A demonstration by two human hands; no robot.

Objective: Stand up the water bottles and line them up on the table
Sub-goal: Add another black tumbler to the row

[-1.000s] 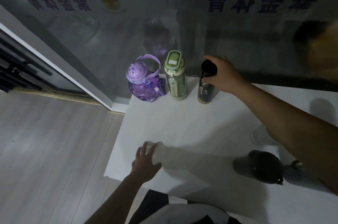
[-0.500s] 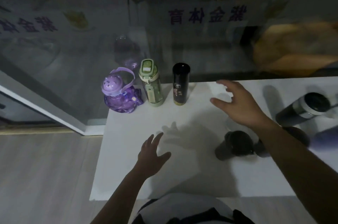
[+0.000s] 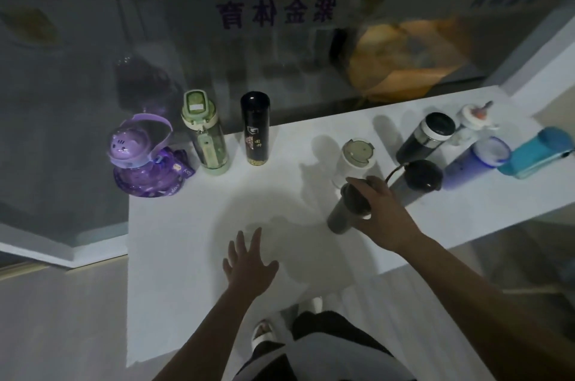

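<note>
- Bottles: three stand upright in a row at the back edge of the worktop (image 3: pixel 186 240). They are the black bottle (image 3: pixel 255 131), the green bottle (image 3: pixel 207 138) just left of it, and the purple bottle (image 3: pixel 141 162) further left, touching or nearly touching the green one.
- That row reads as the finished part of the task. The worktop just right of the black bottle is bare, so the line can grow that way.
- The grey bottle (image 3: pixel 340 215) is the one being worked on. It sits right of the black bottle and nearer the person, well apart from it.
- The right hand (image 3: pixel 382 212) has its fingers curled round the grey bottle's upper end. The bottle seems to lean rather than stand square, though the wide lens makes that hard to judge.
- The left hand (image 3: pixel 249 262) holds nothing. Its fingers are spread over the worktop in front of the black bottle; I cannot tell whether it touches.
- Left to do, by my reading, is a cluster far right of the black bottle: the white bottle (image 3: pixel 351 162), ringed bottle (image 3: pixel 426 139), loop-lid bottle (image 3: pixel 423 175), blue bottle (image 3: pixel 469 162), teal bottle (image 3: pixel 535 153) and small bottle (image 3: pixel 471 120).
- Most of these appear to lie on their sides, though the white one may already be upright. None is in the line.
- Three of about ten are placed, so roughly a third is done.
</note>
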